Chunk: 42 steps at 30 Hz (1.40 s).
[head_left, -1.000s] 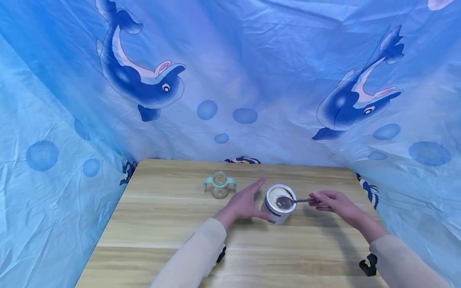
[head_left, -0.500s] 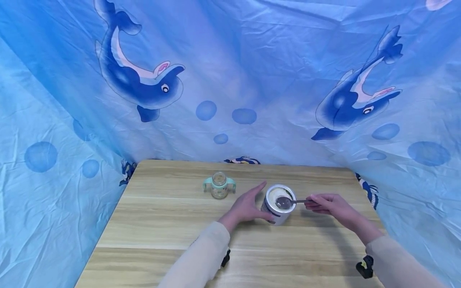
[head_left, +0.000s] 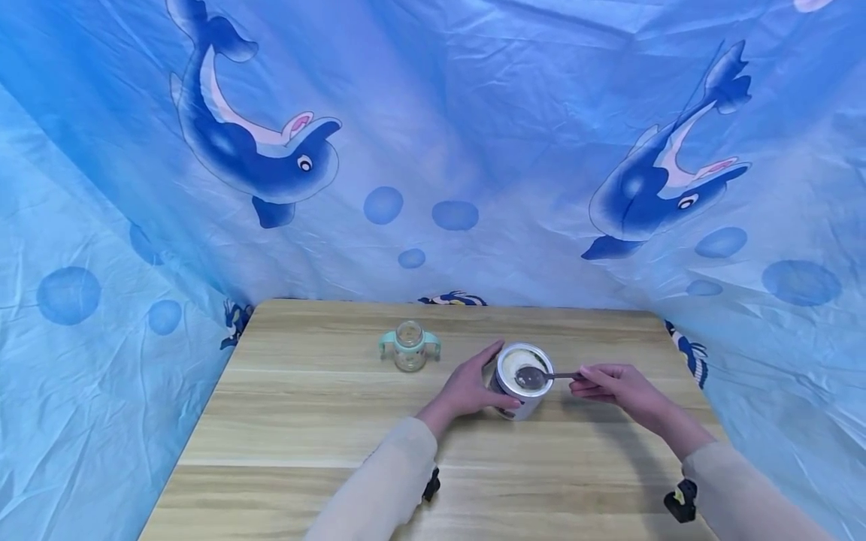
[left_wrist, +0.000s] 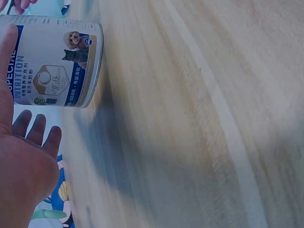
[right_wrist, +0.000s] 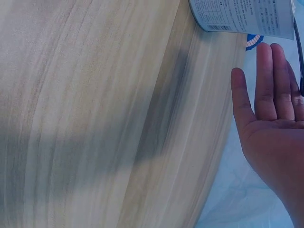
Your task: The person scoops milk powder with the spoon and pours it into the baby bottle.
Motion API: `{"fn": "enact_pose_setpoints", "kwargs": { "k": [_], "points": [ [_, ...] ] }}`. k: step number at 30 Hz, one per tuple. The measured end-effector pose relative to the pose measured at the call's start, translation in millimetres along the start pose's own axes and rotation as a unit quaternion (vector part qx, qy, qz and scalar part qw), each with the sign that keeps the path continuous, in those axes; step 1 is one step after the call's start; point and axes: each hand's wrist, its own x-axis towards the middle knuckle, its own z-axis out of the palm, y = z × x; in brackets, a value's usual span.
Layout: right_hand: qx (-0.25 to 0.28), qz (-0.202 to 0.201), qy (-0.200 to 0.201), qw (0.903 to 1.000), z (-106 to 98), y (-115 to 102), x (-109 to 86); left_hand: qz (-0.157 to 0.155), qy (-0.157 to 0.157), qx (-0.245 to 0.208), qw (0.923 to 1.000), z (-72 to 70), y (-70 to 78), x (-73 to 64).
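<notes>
An uncovered milk powder can (head_left: 531, 407) stands upright on the table, filled near its rim with pale powder (head_left: 517, 364). My left hand (head_left: 468, 389) holds its left side, thumb in front and index finger toward the back. In the left wrist view that thumb lies on the printed label of the can (left_wrist: 50, 71), while the other fingers show beneath it. My right hand (head_left: 625, 391) pinches a dark spoon (head_left: 531, 377) by the handle's end. The spoon's bowl is over the powder; whether it touches cannot be told. Straight fingers of the right hand (right_wrist: 275, 118) show in the right wrist view.
Left of the can stands a clear baby bottle (head_left: 410, 347) with two mint-green handles, without a cap. The wooden table (head_left: 304, 421) is bounded at the back and sides by a blue dolphin-print cloth (head_left: 528, 150).
The left hand has closed in on the can, its thumb sliding farther across the front. The right hand's grip has shifted slightly left along the spoon; the spoon itself barely moves.
</notes>
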Motion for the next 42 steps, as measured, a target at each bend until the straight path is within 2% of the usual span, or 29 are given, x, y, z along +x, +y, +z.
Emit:
{"fn": "enact_pose_setpoints", "kwargs": {
  "k": [12, 22, 29, 35, 38, 42],
  "points": [
    [0.063, -0.003, -0.004, 0.998, -2, 6, -1.6, 0.012, -0.005, -0.101, 0.9948, 4.2, -2.9, 1.4],
    [0.12, -0.012, -0.005, 0.9927, -1, 8, -0.1, 0.012, -0.002, -0.12, 0.9927, 5.9, -6.0, 2.8],
    [0.156, -0.018, -0.006, 0.9876, 0, 6, -1.6, 0.027, 0.0, -0.136, 0.9903, 7.5, -9.4, 4.5],
    [0.115, -0.025, 0.038, 0.9923, 0, -2, -4.8, 0.025, -0.006, -0.132, 0.9909, 7.9, -8.6, 5.1],
    [0.059, -0.043, 0.064, 0.9953, 0, -9, -8.4, 0.023, -0.008, -0.125, 0.9919, 7.9, -7.1, 4.8],
    [-0.031, -0.048, 0.109, 0.9924, 2, -22, -15.6, 0.018, -0.008, -0.116, 0.993, 6.7, -6.9, 4.1]
  ]
}}
